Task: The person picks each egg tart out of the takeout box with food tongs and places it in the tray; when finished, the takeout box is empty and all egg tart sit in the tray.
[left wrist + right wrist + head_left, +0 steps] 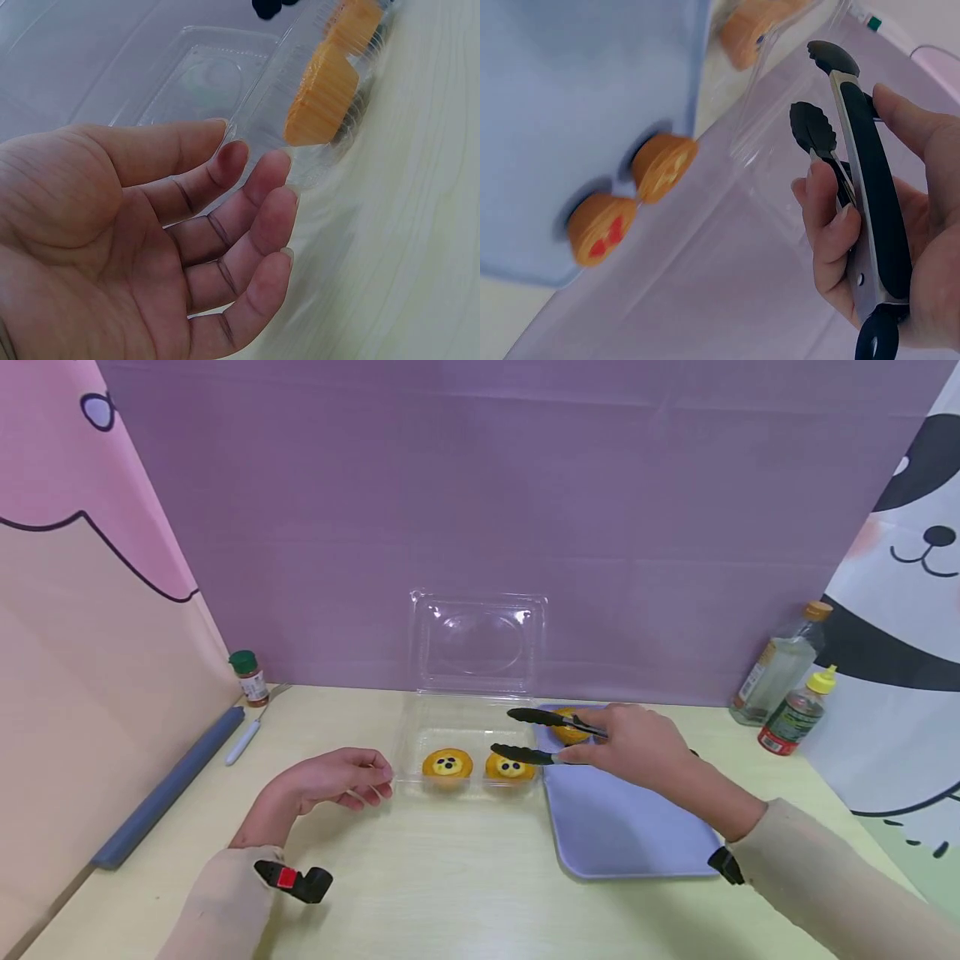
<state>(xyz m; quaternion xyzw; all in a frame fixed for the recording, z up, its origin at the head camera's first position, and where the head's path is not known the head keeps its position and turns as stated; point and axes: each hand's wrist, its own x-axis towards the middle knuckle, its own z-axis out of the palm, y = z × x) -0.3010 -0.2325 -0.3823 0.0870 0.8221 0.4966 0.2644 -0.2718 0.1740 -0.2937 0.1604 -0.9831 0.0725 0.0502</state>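
A clear plastic clamshell container (471, 713) stands with its lid raised. Inside its front part sit two cupcakes, a left one (447, 764) and a right one (510, 767), both topped with cream and dark berries. My left hand (341, 779) pinches the container's left rim between thumb and index finger; the other fingers bend loosely. In my right hand (637, 745) is a pair of tongs (874, 187) with black scalloped tips. The tips stand apart above the container's right side, with nothing between them. Two more cupcakes, one red-topped (604, 232), one pale-topped (666, 166), sit on a tray.
The lavender tray (622, 827) lies right of the container. At the back right stand a clear bottle (780, 668) and a yellow-capped bottle (797, 714). A green-lidded jar (250, 678), a white-handled tool (243, 742) and a blue-grey roll (172, 785) are on the left.
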